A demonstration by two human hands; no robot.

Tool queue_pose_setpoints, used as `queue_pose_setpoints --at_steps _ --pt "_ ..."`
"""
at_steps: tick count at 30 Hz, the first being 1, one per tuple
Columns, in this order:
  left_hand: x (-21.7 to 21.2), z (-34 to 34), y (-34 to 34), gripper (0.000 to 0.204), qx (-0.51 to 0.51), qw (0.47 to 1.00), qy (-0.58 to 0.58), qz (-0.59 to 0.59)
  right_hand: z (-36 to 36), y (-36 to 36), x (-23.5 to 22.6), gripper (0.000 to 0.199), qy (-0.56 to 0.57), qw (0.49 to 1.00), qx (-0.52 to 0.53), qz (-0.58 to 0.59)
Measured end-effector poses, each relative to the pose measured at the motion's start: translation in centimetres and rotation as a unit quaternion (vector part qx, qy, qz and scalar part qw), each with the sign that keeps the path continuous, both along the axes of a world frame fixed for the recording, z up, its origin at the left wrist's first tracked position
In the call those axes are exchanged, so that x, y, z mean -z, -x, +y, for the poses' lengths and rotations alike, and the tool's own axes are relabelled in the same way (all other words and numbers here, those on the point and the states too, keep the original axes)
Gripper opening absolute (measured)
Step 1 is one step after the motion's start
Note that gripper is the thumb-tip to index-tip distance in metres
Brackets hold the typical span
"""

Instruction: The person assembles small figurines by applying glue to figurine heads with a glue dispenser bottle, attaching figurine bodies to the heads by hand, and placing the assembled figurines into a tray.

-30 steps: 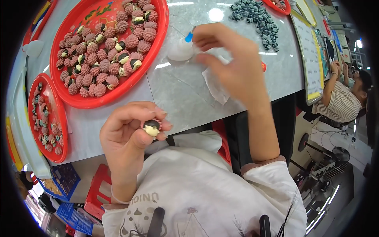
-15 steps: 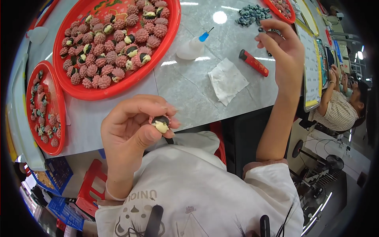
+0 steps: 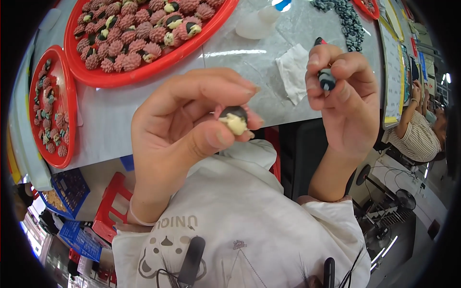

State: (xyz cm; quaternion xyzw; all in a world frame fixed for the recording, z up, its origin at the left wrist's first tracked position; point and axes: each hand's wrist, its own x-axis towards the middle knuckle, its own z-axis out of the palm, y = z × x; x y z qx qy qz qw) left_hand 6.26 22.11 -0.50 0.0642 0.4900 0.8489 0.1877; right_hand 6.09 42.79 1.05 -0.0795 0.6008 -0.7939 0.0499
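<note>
Centre frame: left hand pinches a small pink figurine, cream face turned up for access. Right hand grips a red-tipped pen close by. Upper left: red tray on bench.

From my remote seat, the view is bright and evenly lit from overhead, with white glare streaks on the grey tabletop toward twelve o'clock and only soft shadows beneath the hands. Fisheye distortion bends the table edges, and black vignetting fills the corners. Detail softens toward three and nine o'clock.
</note>
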Motion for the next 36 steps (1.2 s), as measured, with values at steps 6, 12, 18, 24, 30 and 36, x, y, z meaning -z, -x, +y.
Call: queue_pose_setpoints --at_steps 6,12,18,24,30,36 --pt "-0.1 -0.1 -0.5 0.046 -0.015 0.999 0.001 -0.037 -2.8 -0.6 -0.8 0.025 -0.029 0.999 -0.006 0.033" --pt "0.2 -0.1 -0.6 0.05 -0.032 0.999 0.003 -0.043 -3.1 -0.1 -0.2 0.03 -0.206 0.93 -0.034 0.301" --pt "0.8 -0.3 -0.6 0.048 -0.02 0.999 -0.001 0.031 -3.0 0.1 -0.3 0.028 -0.194 0.932 -0.058 0.302" --pt "1.2 -0.9 -0.2 0.045 -0.036 0.998 0.024 0.055 -4.5 0.1 -0.4 0.029 -0.244 0.901 0.008 0.358" --pt "0.6 -1.4 -0.3 0.04 -0.062 0.992 0.052 0.099 -5.5 -0.3 -0.4 0.025 -0.255 0.908 0.048 0.328" --pt "-0.9 -2.3 0.0 0.046 -0.041 0.998 0.041 0.021 -6.7 0.1 -0.4 0.02 -0.348 0.847 0.058 0.397"
